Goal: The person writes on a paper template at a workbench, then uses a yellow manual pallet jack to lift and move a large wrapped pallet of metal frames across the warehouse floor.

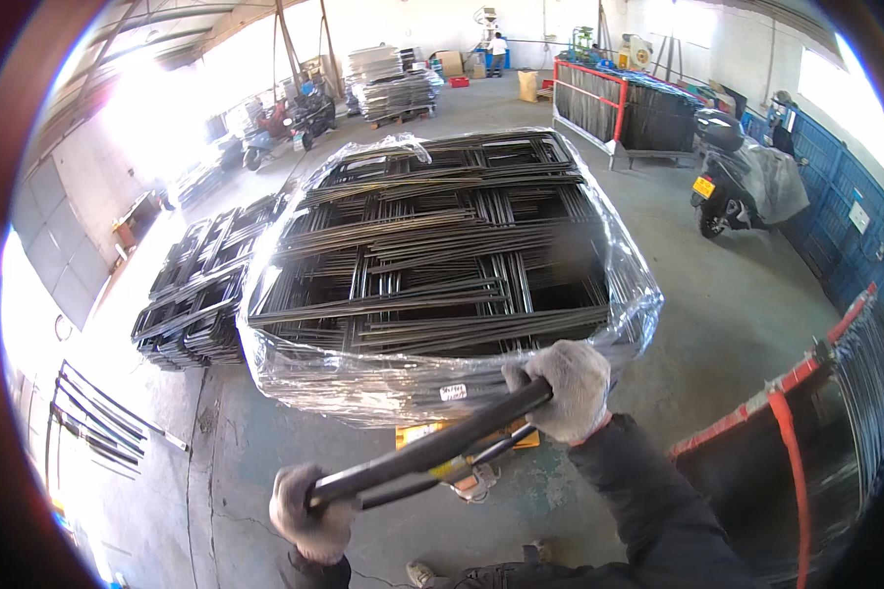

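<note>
My two gloved hands hold a black loop handle (pixel 422 444), a thick bar with a thinner one below it and a yellow label between. It appears to belong to a yellow pallet truck (pixel 417 433), mostly hidden beneath the load and handle. My left hand (pixel 311 512) wraps the near left end; my right hand (pixel 565 388) grips the far right end, close to the load. Just ahead stands a tall stack of black metal frames (pixel 442 245), wrapped in clear plastic film (pixel 349 378) with a white label on its near side.
More black frames (pixel 192 285) are stacked left of the load. Several black rods (pixel 98 422) stand at lower left. A red-edged rack (pixel 796 461) is close on my right. Farther right is a scooter (pixel 722 187); a person (pixel 498 54) stands at the back.
</note>
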`<action>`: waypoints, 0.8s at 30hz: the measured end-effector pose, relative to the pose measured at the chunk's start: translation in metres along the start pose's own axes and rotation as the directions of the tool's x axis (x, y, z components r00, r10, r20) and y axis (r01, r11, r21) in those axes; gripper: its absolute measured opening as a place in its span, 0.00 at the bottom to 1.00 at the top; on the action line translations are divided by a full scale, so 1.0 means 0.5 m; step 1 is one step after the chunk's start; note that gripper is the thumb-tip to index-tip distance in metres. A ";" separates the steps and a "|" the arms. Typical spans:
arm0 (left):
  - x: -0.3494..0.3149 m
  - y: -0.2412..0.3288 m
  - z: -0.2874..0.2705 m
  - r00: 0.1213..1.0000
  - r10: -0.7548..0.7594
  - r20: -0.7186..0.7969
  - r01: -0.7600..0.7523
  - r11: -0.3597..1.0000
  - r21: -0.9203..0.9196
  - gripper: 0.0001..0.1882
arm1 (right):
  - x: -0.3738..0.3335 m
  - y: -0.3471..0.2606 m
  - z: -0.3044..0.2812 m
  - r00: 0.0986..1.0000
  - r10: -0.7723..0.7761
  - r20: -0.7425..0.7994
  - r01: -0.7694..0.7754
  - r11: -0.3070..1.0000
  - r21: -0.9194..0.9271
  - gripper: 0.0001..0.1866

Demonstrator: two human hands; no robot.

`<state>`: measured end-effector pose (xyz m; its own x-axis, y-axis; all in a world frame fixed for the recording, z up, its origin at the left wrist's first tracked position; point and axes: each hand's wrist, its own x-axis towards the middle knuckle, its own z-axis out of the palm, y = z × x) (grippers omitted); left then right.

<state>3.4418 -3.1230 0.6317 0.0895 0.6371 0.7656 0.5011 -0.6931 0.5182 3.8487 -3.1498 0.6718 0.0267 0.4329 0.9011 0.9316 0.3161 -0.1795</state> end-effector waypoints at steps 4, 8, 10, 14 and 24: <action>-0.047 0.065 0.004 1.000 -0.013 0.001 0.013 0.975 0.224 0.03 | 0.039 0.091 0.038 0.995 -0.098 -0.023 0.100 0.989 0.106 0.21; -0.075 0.102 -0.015 0.887 -0.211 0.411 0.066 0.938 0.340 0.08 | 0.080 0.157 0.090 0.984 -0.176 -0.024 0.178 0.968 0.179 0.20; -0.103 0.114 -0.015 0.864 -0.365 0.348 0.267 0.916 0.299 0.10 | 0.091 0.177 0.109 0.980 -0.195 -0.049 0.201 0.956 0.213 0.20; -0.168 0.118 0.001 0.918 -0.296 0.265 0.111 0.831 0.545 0.19 | 0.099 0.202 0.135 0.978 -0.201 -0.046 0.206 0.940 0.273 0.19; -0.320 0.004 -0.031 0.953 -0.141 0.269 -0.065 0.770 0.635 0.33 | 0.122 0.221 0.166 0.970 -0.236 -0.054 0.241 0.919 0.312 0.18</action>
<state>3.4153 -3.2317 0.5163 0.2461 0.7953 0.5540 0.9262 -0.3613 0.1073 3.9234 -3.0187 0.6740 -0.1745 0.2999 0.9379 0.7497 0.6579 -0.0710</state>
